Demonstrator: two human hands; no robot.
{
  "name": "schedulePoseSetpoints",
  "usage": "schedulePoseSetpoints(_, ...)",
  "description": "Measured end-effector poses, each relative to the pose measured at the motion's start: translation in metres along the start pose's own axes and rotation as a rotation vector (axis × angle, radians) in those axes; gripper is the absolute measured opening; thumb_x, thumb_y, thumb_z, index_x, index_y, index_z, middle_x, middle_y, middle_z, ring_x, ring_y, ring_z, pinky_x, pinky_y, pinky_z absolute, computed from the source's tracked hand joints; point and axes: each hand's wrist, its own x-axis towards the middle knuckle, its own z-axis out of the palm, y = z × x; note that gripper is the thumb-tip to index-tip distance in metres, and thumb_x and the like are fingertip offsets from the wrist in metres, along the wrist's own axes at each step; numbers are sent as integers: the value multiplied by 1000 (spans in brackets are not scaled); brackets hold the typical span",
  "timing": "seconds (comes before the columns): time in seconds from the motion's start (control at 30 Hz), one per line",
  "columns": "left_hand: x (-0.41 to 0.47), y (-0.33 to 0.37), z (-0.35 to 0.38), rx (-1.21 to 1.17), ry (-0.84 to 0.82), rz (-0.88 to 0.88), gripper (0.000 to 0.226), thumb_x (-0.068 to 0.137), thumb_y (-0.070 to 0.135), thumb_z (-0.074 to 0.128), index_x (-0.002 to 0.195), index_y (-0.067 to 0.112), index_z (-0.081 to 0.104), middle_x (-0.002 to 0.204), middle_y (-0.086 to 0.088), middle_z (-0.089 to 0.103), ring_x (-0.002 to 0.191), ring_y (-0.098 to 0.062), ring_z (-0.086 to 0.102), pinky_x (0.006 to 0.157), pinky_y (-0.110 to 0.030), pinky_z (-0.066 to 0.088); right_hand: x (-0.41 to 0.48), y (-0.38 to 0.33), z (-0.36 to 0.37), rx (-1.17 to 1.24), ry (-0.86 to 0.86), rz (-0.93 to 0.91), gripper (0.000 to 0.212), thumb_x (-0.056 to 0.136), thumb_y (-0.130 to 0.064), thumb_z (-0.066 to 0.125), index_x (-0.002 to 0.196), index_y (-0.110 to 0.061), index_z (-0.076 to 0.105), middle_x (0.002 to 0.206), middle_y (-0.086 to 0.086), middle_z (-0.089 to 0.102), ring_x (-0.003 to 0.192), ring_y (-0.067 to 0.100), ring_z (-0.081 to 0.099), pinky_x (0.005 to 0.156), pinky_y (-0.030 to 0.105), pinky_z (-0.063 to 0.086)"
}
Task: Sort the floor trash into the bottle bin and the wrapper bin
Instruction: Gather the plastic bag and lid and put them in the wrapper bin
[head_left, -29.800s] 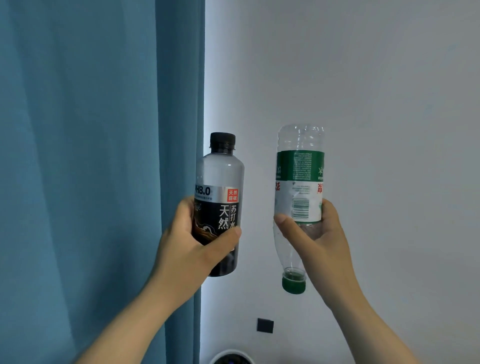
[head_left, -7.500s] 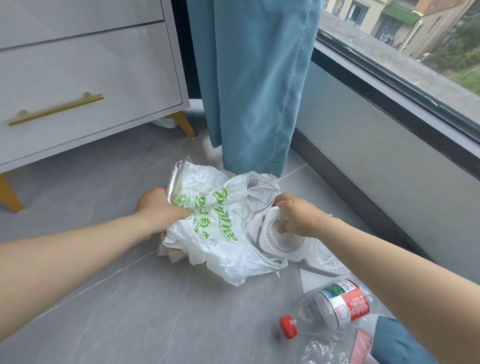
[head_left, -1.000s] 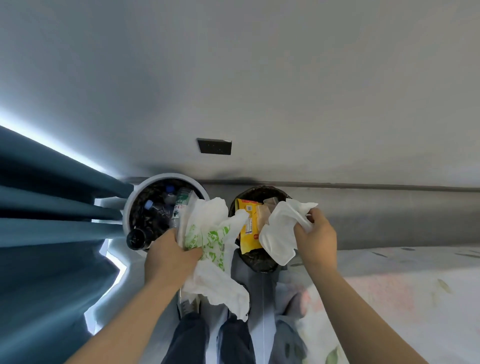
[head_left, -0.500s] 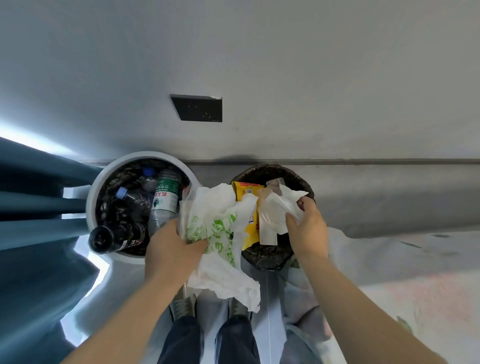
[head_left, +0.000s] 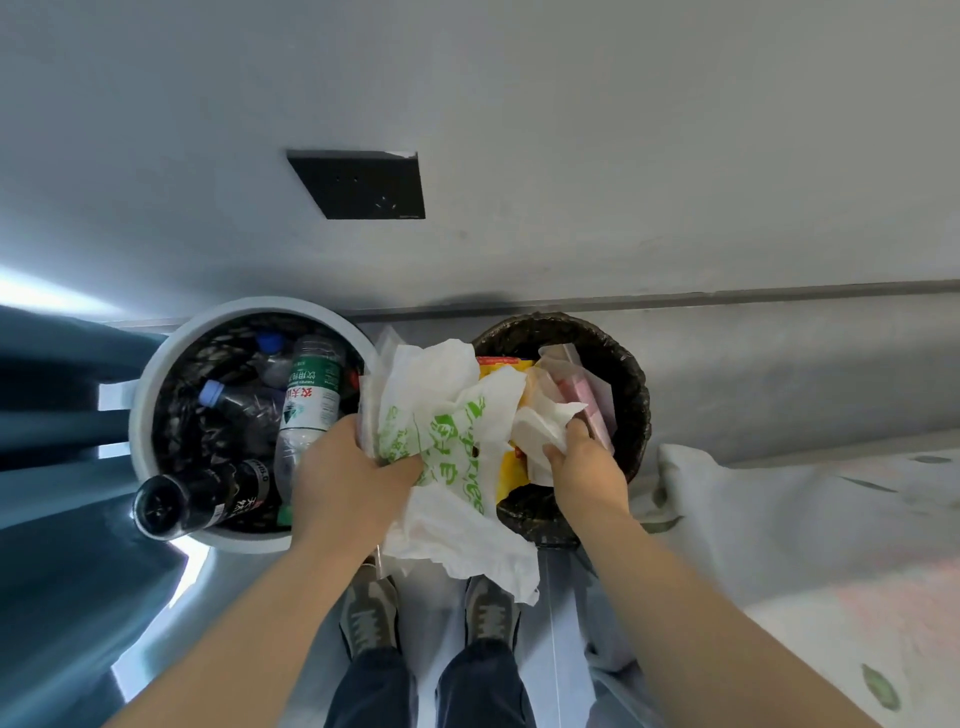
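Head view, looking straight down. Two bins stand side by side on the floor at the foot of the wall: the bottle bin (head_left: 139, 415), white-rimmed, on the left, and the wrapper bin (head_left: 635, 395), black-lined, on the right. The bottle bin holds several bottles, among them a green-label bottle (head_left: 309, 389) and a dark bottle (head_left: 205, 499) leaning out over its near rim. The wrapper bin already holds a yellow wrapper (head_left: 506, 470) and a pink packet (head_left: 583, 402).

The left hand (head_left: 345, 480) grips a crumpled white bag (head_left: 452, 415) with green print, its fingers (head_left: 402, 467) curled into the plastic. The bag hangs over the gap between the two bins; its right part overlaps the wrapper bin's left rim, and a loose tail droops toward the shoes (head_left: 370, 616) below. The right hand (head_left: 587, 470) pinches a white wrapper (head_left: 540, 426) and sits over the wrapper bin's mouth, low and near its front rim.

What matters next, I judge: the right hand's piece is already above its bin and only needs letting go. The bag is not; the wrapper bin lies to the right of the left hand, while the bottle bin is just beside that hand, so the bag must go rightward across the rim before release, with its tail gathered so it does not catch outside.
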Motion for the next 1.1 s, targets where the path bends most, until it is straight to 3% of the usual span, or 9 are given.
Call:
schedulePoseSetpoints(0.1,3,-1,3,-17,-7,4,25,73,22,77,73,30,53,78,11,63,72,-9,59,65,-33,53,7,-1,5,96,-71,128,52,101,-33,42,144,-10,24,120,12,60,106,31,60,75,35,44)
schedulePoseSetpoints(0.2,5,-1,3,-21,-16,10,25,73,21,76,74,31,53,79,11,63,73,-10,59,67,-33,53,10,5,5,244,-120,202,58,98,-39,49,141,-9,25,126,15,54,111,33,55,87,40,47)
schedulePoseSetpoints(0.33,6,4,4,-20,-24,25,25,74,20,76,73,31,53,78,12,62,73,-10,58,66,-32,51,9,17,-8,351,-156,152,76,86,-43,67,143,-14,26,130,9,50,105,26,51,88,37,48)
schedulePoseSetpoints(0.43,3,12,3,-33,-28,34,28,74,18,76,72,32,52,75,15,60,71,-5,56,61,-27,48,-2,25,-24,396,-179,69,88,81,-40,74,150,-25,22,139,5,46,122,26,48,93,34,44)
schedulePoseSetpoints(0.57,0,24,-3,-62,-24,53,28,74,17,77,75,32,54,75,16,59,74,-13,59,62,-26,45,-18,35,-34,414,-144,27,63,87,-33,68,143,-25,40,136,2,51,116,19,51,95,34,48)
schedulePoseSetpoints(0.67,-1,34,-6,-105,-33,88,23,74,18,78,88,21,60,76,16,59,71,-3,55,57,-20,42,-26,40,-36,418,-109,46,50,92,-31,61,139,-21,47,133,3,54,110,18,54,91,33,49)
schedulePoseSetpoints(0.87,4,48,16,-250,-107,40,23,73,17,80,90,21,65,85,9,68,82,-13,65,71,-34,56,-34,41,-45,818,-1,170,40,95,-41,53,129,-20,56,122,0,63,106,16,59,92,36,51)
schedulePoseSetpoints(1.0,19,47,53,-219,-174,1,21,74,16,77,77,29,60,85,4,67,80,-16,63,75,-33,55,-45,41,-60,900,87,52,33,95,-34,56,127,-27,53,101,-22,58,97,1,58,75,13,42)
schedulePoseSetpoints(1.1,31,36,83,-153,-217,-73,18,72,18,76,85,22,64,92,0,68,86,-20,64,79,-37,56,-52,41,-61,836,115,-88,44,91,-30,63,134,-28,51,112,-27,56,112,3,55,94,23,45)
